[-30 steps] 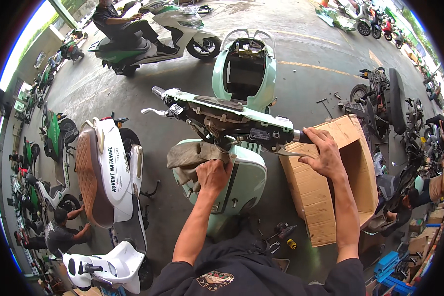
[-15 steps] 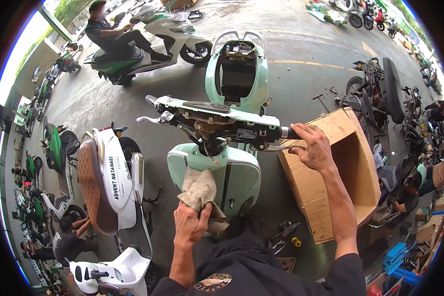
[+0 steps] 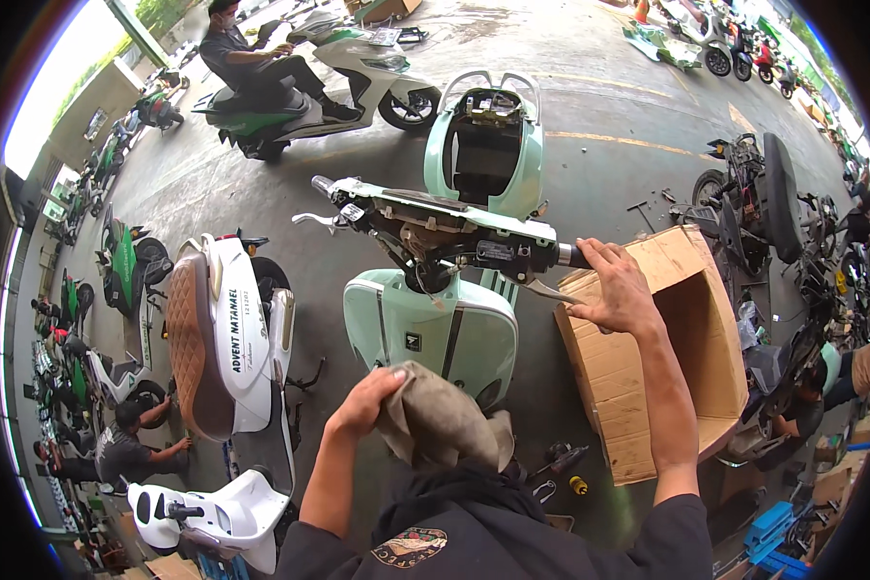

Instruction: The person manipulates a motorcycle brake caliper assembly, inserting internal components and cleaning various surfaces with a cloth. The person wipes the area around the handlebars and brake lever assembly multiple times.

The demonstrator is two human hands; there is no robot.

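Note:
My left hand [image 3: 365, 398] pinches the edge of a grey-brown cloth rag [image 3: 445, 414], which hangs loosely in front of my body. Just beyond the rag is the mint-green front panel [image 3: 382, 324] of a scooter, marked by a dark centre strip. My right hand [image 3: 617, 290] is closed over the handlebar grip [image 3: 572, 255] at the right end, near the silver brake lever [image 3: 549, 293]. Loose wiring shows below the opened handlebar cover [image 3: 435, 201]. Farther off stands the scooter's mint-green rear body [image 3: 439, 150], with a hollow middle.
An open cardboard box [image 3: 599, 387] stands right of the scooter. To the left is a white scooter with a brown quilted seat [image 3: 198, 353]. A person [image 3: 261, 63] sits on a parked scooter at far left; another [image 3: 130, 445] crouches at left. A partly stripped motorcycle [image 3: 744, 193] stands right.
My left hand has drawn the rag off the front panel, back toward my body. My right hand remains on the grip. The whole view has shifted slightly.

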